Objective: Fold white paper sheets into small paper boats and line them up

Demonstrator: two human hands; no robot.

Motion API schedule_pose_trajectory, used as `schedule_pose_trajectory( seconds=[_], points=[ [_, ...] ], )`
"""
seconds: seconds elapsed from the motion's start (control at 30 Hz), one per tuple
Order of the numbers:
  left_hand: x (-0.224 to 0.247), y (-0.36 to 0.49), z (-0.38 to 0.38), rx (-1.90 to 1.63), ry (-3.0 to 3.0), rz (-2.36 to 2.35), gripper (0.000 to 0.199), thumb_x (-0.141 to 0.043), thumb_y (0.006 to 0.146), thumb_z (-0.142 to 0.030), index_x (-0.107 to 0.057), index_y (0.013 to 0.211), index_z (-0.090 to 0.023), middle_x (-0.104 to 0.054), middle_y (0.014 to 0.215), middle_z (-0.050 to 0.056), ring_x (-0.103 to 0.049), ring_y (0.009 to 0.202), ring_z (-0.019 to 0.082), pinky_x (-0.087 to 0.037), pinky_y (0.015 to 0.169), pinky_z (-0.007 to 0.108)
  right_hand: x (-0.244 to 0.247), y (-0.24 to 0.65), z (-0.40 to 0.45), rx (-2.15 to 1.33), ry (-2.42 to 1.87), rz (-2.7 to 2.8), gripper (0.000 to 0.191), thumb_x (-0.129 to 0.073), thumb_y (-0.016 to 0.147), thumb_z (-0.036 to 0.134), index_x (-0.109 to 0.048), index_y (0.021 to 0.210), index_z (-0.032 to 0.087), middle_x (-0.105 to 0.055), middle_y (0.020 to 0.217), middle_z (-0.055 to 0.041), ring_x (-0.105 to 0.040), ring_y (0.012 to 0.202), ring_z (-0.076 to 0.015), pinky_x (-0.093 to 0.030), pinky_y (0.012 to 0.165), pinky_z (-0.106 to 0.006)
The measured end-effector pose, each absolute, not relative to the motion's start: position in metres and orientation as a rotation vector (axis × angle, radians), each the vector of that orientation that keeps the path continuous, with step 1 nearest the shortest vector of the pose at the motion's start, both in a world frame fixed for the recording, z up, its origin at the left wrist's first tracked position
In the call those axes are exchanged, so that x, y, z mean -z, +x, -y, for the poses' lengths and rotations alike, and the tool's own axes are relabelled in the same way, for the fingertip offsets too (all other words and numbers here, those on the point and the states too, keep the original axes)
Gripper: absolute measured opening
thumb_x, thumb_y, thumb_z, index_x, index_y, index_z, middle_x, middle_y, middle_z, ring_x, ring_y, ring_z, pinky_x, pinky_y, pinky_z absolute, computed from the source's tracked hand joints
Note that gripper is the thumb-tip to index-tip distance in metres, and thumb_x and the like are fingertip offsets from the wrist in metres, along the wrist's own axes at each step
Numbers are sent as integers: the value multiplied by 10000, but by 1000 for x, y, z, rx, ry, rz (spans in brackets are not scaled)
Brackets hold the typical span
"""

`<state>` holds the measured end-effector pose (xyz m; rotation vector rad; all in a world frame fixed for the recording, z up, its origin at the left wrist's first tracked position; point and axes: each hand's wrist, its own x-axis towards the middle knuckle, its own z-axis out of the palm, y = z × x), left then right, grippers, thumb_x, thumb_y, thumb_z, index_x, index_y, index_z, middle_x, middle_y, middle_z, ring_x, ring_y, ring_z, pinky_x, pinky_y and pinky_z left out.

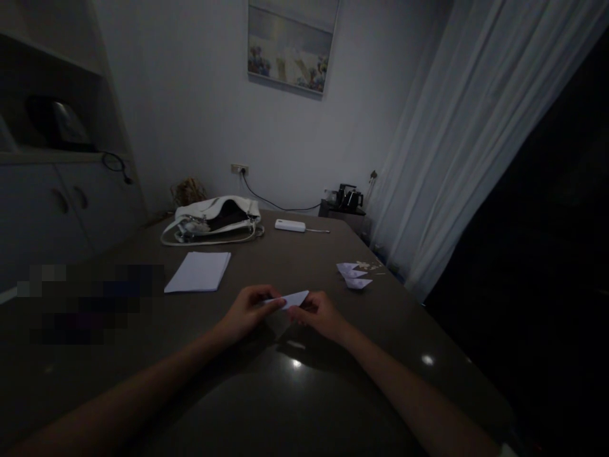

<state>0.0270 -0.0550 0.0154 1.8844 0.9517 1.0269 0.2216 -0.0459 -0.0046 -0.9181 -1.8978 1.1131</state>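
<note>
Between my hands, just above the dark glossy table [304, 406], is a small piece of folded white paper [295, 299]. My left hand [252, 309] pinches its left end, thumb on top. Fingers of my right hand [322, 314] close on the paper's right side, partly hiding it. A stack of white paper sheets [198, 271] lies to the left, beyond my left hand. Several folded paper boats [354, 275] stand in a group to the right, past my right hand.
A white handbag [216, 219] lies open at the table's far side. Right of it is a white power bank [290, 225] with a short cable. Small pale scraps [368, 266] lie near the boats. A black kettle [352, 198] stands beyond the table, beside a white curtain [442, 127].
</note>
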Motion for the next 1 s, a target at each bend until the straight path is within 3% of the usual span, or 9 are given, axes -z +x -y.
schedule_pose_trajectory(
  seconds=[0.47,0.67,0.87,1.0],
  points=[
    [-10,29,55,-819,2152,-835,336,-401,883,-392,-586,789,-127,-588,721,14,-524,677,133,-406,630,222,5,225,47,-1244,-886,1970,255,-603,741,339,-626,675,93,-601,587,-20,-543,511,-91,-407,495,-191],
    [-12,32,62,-749,2085,-731,364,-381,890,-411,-602,897,-122,-617,814,40,-545,713,148,-429,650,235,0,223,47,-1221,-894,1909,319,-566,772,400,-598,639,112,-542,525,13,-477,447,-57,-343,431,-160],
    [-9,33,61,-801,2029,-765,392,-386,880,-437,-610,865,-117,-626,796,43,-553,737,165,-446,692,257,4,221,49,-1398,-875,2001,485,-451,819,529,-582,618,107,-554,510,-4,-470,421,-57,-331,417,-167],
    [-9,33,61,-785,2051,-825,398,-394,871,-449,-610,840,-117,-618,763,37,-542,710,159,-435,649,239,3,221,51,-1378,-854,2057,464,-491,805,513,-614,635,100,-576,524,-10,-451,423,-56,-319,427,-171]
  ],
)
